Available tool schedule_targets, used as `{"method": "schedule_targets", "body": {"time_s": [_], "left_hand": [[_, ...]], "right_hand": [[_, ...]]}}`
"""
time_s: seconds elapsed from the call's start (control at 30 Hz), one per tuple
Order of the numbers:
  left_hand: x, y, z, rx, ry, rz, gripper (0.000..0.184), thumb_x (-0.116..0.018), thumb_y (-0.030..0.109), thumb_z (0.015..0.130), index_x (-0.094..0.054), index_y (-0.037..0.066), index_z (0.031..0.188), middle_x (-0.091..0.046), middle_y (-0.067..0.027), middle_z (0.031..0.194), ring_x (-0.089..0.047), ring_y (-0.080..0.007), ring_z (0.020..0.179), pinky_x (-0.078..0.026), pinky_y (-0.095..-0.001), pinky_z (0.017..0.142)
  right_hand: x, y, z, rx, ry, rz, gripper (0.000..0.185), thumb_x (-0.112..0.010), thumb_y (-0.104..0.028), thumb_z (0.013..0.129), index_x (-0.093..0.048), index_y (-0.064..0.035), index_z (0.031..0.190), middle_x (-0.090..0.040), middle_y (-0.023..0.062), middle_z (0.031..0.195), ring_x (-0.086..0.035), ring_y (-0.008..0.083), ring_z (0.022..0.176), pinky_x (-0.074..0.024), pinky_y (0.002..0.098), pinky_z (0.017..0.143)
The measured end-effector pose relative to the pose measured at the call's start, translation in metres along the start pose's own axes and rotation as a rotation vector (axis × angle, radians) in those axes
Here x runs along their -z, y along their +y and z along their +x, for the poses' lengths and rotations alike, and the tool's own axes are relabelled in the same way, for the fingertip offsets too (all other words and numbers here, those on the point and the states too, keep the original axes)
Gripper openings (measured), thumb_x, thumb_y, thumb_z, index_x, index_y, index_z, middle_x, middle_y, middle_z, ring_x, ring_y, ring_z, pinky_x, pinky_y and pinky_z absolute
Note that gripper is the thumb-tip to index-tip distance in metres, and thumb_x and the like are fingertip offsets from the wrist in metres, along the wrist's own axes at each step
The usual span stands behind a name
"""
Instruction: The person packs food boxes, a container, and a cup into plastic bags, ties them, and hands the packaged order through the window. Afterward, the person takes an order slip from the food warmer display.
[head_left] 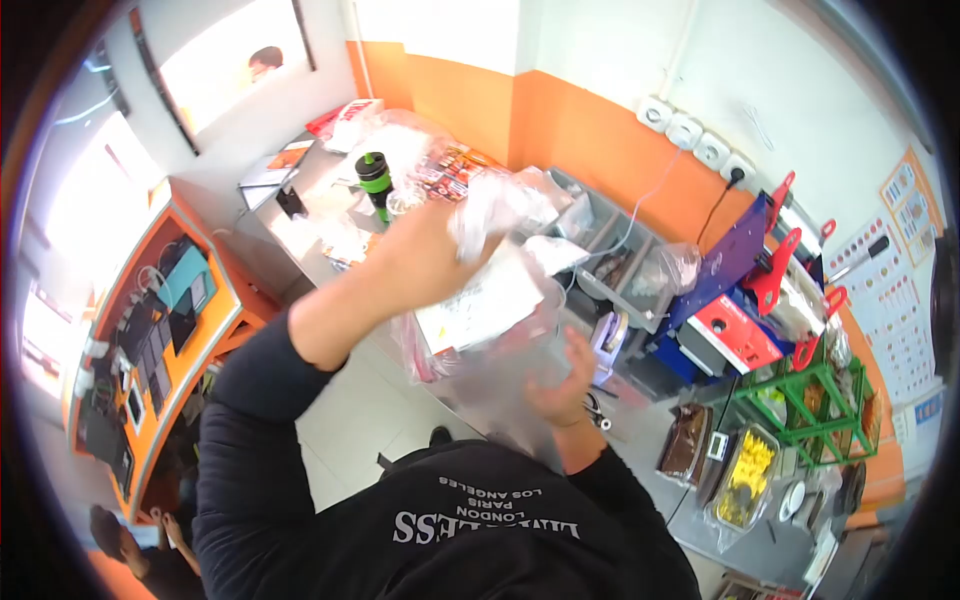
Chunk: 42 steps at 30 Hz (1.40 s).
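My left hand [440,250] reaches across the bench, its fingers closed on crumpled clear plastic film [495,210] that partly hides them. Under that hand lies a white printed sheet or packet [480,305], with clear plastic around its edges. My right hand [562,385] is slightly blurred, its fingers spread apart. It is beside a translucent plastic bag or sheet [490,390] nearer my body; whether they touch I cannot tell.
A green-and-black bottle [374,180] stands at the back left. Grey bins [625,270] line the wall. To the right are a purple tape dispenser [607,345], red-handled sealing machines [740,330], green racks [800,410] and a tray of yellow pieces [745,475]. Another person [140,545] is at lower left.
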<state>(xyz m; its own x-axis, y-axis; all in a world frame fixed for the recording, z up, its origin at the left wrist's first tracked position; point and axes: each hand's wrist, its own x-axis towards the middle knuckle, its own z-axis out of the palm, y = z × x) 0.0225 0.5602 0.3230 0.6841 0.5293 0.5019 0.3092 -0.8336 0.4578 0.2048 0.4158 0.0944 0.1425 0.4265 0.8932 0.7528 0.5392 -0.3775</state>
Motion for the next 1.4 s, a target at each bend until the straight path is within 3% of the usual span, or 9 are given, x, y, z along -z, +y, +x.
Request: {"method": "schedule_targets", "body": {"time_s": [0.1, 0.23, 0.3, 0.57, 0.67, 0.87, 1.13, 1.33, 1.4], "left_hand": [[0.035, 0.043, 0.024, 0.039, 0.078, 0.093, 0.032, -0.054, 0.035, 0.097, -0.067, 0.006, 0.096, -0.065, -0.0189, 0.077, -0.063, -0.0373, 0.070, -0.051, -0.0431, 0.063], [0.062, 0.108, 0.055, 0.196, 0.110, 0.176, 0.050, -0.049, 0.047, 0.099, -0.066, 0.001, 0.088, -0.062, -0.0188, 0.069, -0.063, -0.0289, 0.064, -0.048, -0.0388, 0.059], [0.071, 0.131, 0.065, 0.640, 0.012, 0.079, 0.055, -0.055, 0.051, 0.096, -0.065, 0.000, 0.113, -0.067, -0.0087, 0.094, -0.060, -0.0151, 0.087, -0.047, -0.0298, 0.082], [0.052, 0.105, 0.072, 0.642, 0.143, -0.022, 0.054, -0.062, 0.050, 0.093, -0.067, -0.001, 0.110, -0.067, -0.0056, 0.094, -0.060, -0.0130, 0.085, -0.047, -0.0279, 0.080], [0.055, 0.077, 0.061, 0.219, 0.084, 0.079, 0.047, -0.066, 0.043, 0.092, -0.065, 0.001, 0.115, -0.068, -0.0068, 0.102, -0.062, -0.0161, 0.090, -0.048, -0.0295, 0.082], [0.045, 0.040, 0.046, -0.387, -0.141, 0.601, 0.043, -0.074, 0.006, 0.069, -0.064, 0.006, 0.110, -0.064, -0.0139, 0.096, -0.061, -0.0359, 0.091, -0.049, -0.0446, 0.078], [-0.007, -0.002, 0.028, -0.494, -0.521, 0.698, 0.031, -0.061, 0.004, 0.070, -0.062, 0.005, 0.102, -0.064, -0.0094, 0.087, -0.063, -0.0285, 0.085, -0.048, -0.0415, 0.074], [-0.038, -0.043, -0.055, -0.191, -0.537, 0.494, 0.027, -0.059, 0.007, 0.073, -0.061, 0.004, 0.100, -0.063, -0.0087, 0.078, -0.064, -0.0281, 0.073, -0.050, -0.0394, 0.067], [-0.048, -0.061, -0.075, -0.110, -0.524, 0.456, 0.028, -0.060, 0.005, 0.072, -0.061, 0.004, 0.100, -0.064, -0.0092, 0.079, -0.065, -0.0281, 0.073, -0.050, -0.0392, 0.066]], "right_hand": [[-0.039, 0.001, 0.027, 0.317, 0.212, -0.250, 0.083, -0.072, -0.027, 0.086, -0.023, -0.0083, 0.150, -0.027, 0.0209, 0.153, -0.037, 0.0376, 0.137, -0.0331, 0.0531, 0.114], [-0.071, 0.027, 0.085, 0.259, 0.499, -0.375, 0.087, -0.066, -0.039, 0.089, -0.012, -0.0103, 0.151, -0.020, 0.0205, 0.154, -0.032, 0.0364, 0.141, -0.0369, 0.0487, 0.113], [-0.076, 0.036, 0.105, 0.209, 0.676, -0.486, 0.091, -0.062, -0.047, 0.091, -0.005, -0.0116, 0.152, -0.015, 0.0202, 0.155, -0.028, 0.0356, 0.143, -0.0394, 0.0457, 0.113], [-0.099, 0.029, 0.089, 0.037, 0.840, 0.186, 0.074, -0.061, -0.043, 0.094, -0.021, -0.0114, 0.147, -0.014, 0.0150, 0.155, -0.033, 0.0374, 0.138, -0.0493, 0.0497, 0.103], [-0.100, 0.026, 0.073, -0.048, 0.804, 0.273, 0.069, -0.059, -0.043, 0.095, -0.025, -0.0107, 0.145, -0.021, 0.0147, 0.150, -0.038, 0.0358, 0.132, -0.0504, 0.0483, 0.100], [-0.108, 0.015, 0.019, -0.357, 0.482, 0.574, 0.061, -0.056, -0.043, 0.096, -0.034, -0.0092, 0.142, -0.034, 0.0142, 0.139, -0.047, 0.0327, 0.120, -0.0526, 0.0456, 0.094], [-0.117, 0.047, -0.026, -1.220, -0.610, 1.458, 0.054, -0.050, -0.044, 0.098, -0.045, -0.0073, 0.137, -0.052, 0.0135, 0.125, -0.059, 0.0285, 0.104, -0.0556, 0.0419, 0.085], [-0.059, 0.070, -0.076, -1.313, -1.057, 1.131, 0.052, -0.047, -0.044, 0.100, -0.053, -0.0058, 0.133, -0.065, 0.0129, 0.114, -0.068, 0.0253, 0.092, -0.0578, 0.0391, 0.079], [-0.042, 0.103, -0.063, -1.320, -0.956, 0.737, 0.039, -0.057, -0.038, 0.096, -0.065, -0.0043, 0.116, -0.069, 0.0081, 0.088, -0.066, 0.0167, 0.070, -0.0546, 0.0325, 0.063]]}}
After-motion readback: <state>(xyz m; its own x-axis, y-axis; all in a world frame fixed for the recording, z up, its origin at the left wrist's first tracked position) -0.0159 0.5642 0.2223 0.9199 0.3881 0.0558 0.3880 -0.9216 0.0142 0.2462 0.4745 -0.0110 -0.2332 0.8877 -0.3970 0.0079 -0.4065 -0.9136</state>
